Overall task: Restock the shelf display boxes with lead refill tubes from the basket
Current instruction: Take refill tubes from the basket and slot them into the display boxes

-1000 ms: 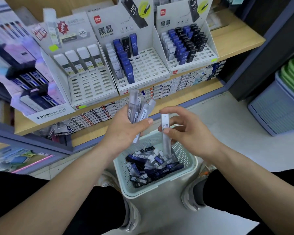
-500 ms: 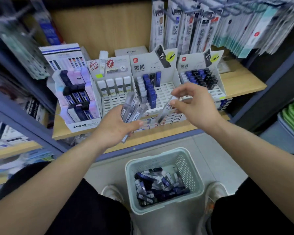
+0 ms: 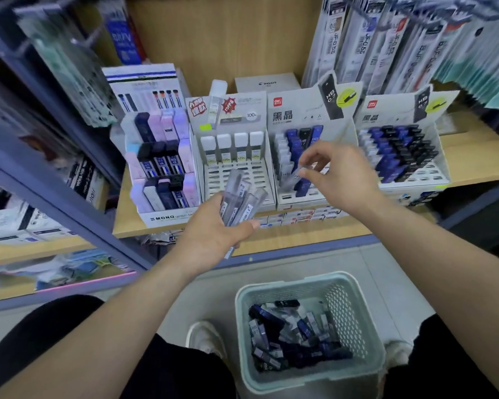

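Shelf [image 3: 300, 234] ahead: right hand [image 3: 340, 177] grip pinches one clear tube [image 3: 290, 180], long axis slanting down-left, at the display box [image 3: 308, 122] slots. Left hand [image 3: 213, 234] grips spare tubes [image 3: 239, 197], farther off.

Wooden shelf [image 3: 473, 152], wood back panel [image 3: 228, 38], blue-grey frame [image 3: 69, 216], grey floor [image 3: 415, 283]

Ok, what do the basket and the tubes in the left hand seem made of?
Basket: pale green moulded plastic, matte, going by its perforated walls and rounded rim. Tubes in the left hand: probably clear plastic, translucent with printed labels.
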Tool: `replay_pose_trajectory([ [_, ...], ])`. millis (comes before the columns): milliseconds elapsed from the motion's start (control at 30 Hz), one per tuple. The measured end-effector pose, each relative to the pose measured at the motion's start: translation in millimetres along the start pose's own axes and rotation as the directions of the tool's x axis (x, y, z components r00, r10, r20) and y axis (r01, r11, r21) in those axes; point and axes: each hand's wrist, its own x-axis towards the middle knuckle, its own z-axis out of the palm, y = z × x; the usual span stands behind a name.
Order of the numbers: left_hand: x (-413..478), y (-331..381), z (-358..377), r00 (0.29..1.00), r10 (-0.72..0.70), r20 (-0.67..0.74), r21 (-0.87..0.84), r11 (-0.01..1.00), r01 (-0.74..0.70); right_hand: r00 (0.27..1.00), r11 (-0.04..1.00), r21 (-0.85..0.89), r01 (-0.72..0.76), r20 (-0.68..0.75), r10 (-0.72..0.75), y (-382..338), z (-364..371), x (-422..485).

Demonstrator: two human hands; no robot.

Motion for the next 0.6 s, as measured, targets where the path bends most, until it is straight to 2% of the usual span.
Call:
replay_pose_trajectory([
  [133,9,-1,0,1.000,-0.024,0.000,-0.056,0.998,0.024,0.998,0.998,-0.055,0.033,0.049,-0.030,3,2,5],
  [367,12,0,1,0.999,-0.027,-0.031,-0.070,0.997,0.025,0.991,0.991,-0.040,0.129,-0.023,-0.130,13,11,19],
  [600,9,1,1,0.999,-0.016,-0.031,-0.085,0.996,0.013,0.962,0.955,-0.120,0.270,0.007,-0.271,18,20,19],
])
